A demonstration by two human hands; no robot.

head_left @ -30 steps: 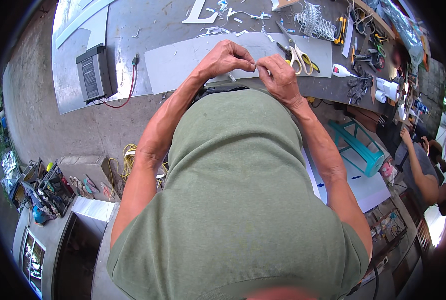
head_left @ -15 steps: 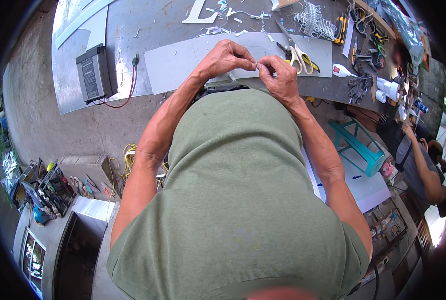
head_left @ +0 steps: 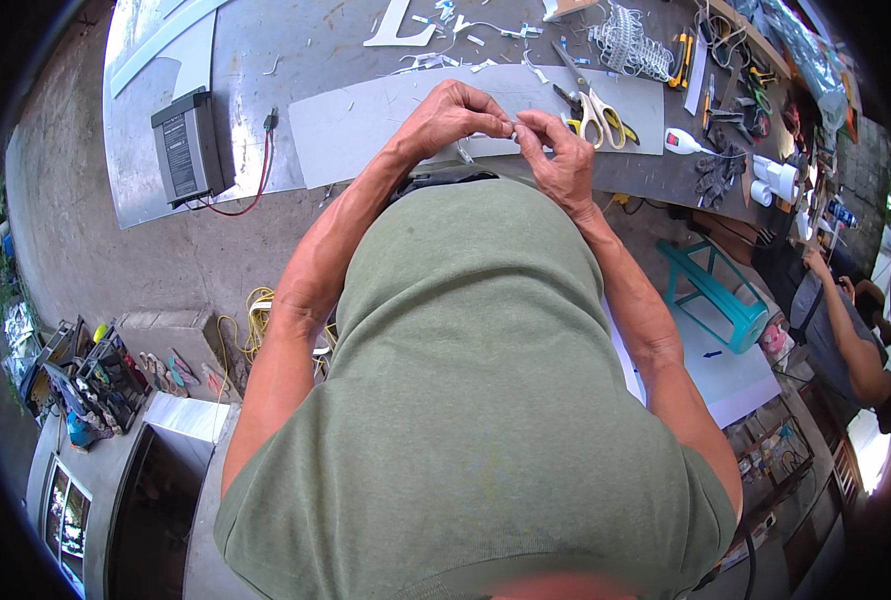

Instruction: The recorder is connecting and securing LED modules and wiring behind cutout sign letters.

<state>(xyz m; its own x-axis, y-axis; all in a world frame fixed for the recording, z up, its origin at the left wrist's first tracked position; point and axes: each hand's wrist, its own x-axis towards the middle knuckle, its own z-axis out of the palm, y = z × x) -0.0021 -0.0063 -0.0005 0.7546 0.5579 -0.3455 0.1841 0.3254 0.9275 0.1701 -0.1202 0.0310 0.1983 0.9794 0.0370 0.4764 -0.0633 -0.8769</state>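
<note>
White scraps (head_left: 436, 58) were strewn on the bench (head_left: 296, 50); a small piece (head_left: 513, 130) was pinched between left hand (head_left: 453, 115) and right hand (head_left: 563, 150), unfinished.

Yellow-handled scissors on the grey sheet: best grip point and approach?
Take the scissors by the yellow handle loops, coming from the person's right hand side. The loops lie flat toward the near edge of the grey sheet, blades pointing away, so the handles are the nearest clear part.

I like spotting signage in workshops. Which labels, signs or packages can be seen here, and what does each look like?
Grey box unit: left on the bench, with a pale rectangular label.
White cut-out sign letter: at the bench's far edge.
White rolls: at the right end.
</note>
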